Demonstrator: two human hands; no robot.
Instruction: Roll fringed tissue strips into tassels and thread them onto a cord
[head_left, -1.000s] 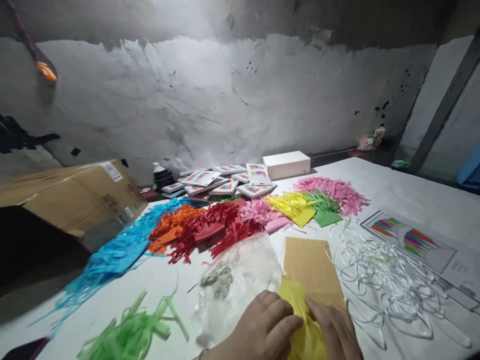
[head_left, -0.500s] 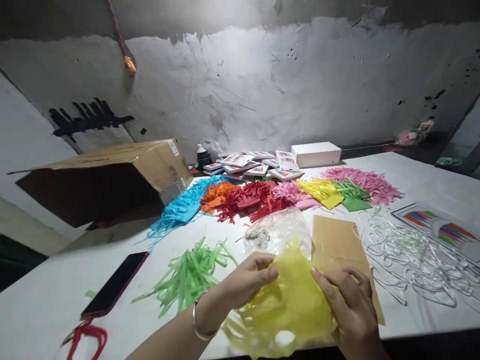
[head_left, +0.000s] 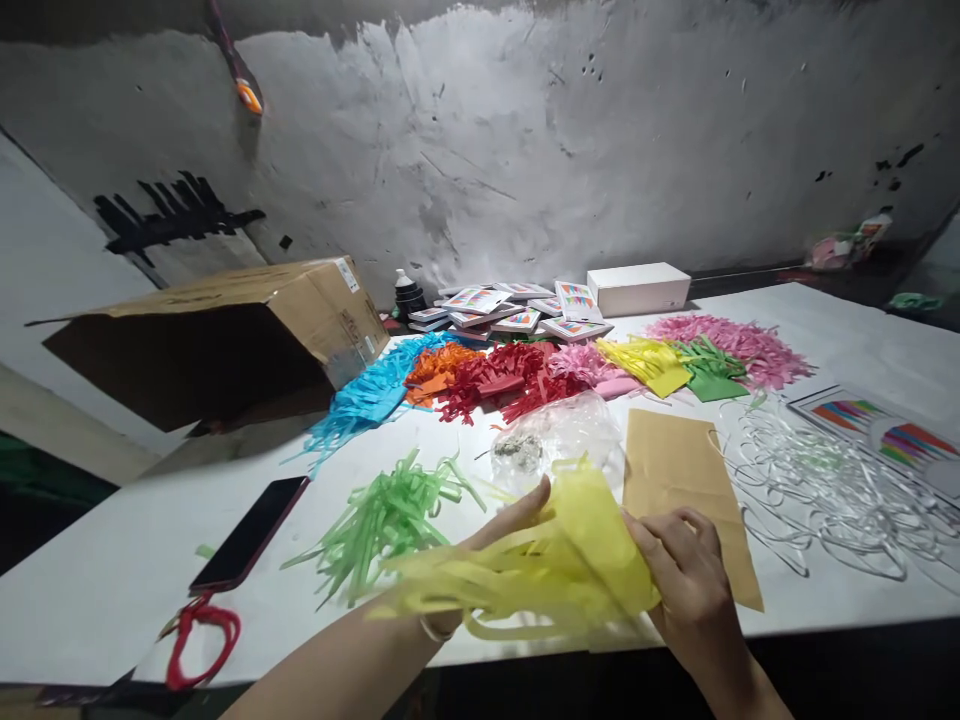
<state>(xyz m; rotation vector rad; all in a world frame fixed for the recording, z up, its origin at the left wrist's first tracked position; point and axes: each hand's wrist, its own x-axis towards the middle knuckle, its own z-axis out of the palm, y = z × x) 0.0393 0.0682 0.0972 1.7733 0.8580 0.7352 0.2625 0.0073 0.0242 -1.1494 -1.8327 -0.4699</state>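
Note:
A yellow fringed tissue sheet (head_left: 600, 545) is spread over the near edge of the table, its cut strips trailing to the left. My right hand (head_left: 686, 570) pinches its right edge between thumb and fingers. My left hand (head_left: 525, 510) is mostly behind the sheet; the thumb shows above the strips, while the other fingers are hidden. Left of the sheet lies a pile of light green strips (head_left: 386, 520). Just beyond it are a clear plastic bag (head_left: 574, 430) and a brown paper envelope (head_left: 675, 480).
Coloured tassel bundles (head_left: 495, 380) run across the table behind, before stacked cards (head_left: 487, 305) and a white box (head_left: 637, 288). An open cardboard box (head_left: 315, 320), phone (head_left: 251, 535) and red-handled scissors (head_left: 202, 640) are left. Clear cord (head_left: 840, 490) lies right.
The yellow sheet's strips have swung out to the left across my left forearm. My left hand has slipped mostly behind the sheet. The camera view has shifted slightly.

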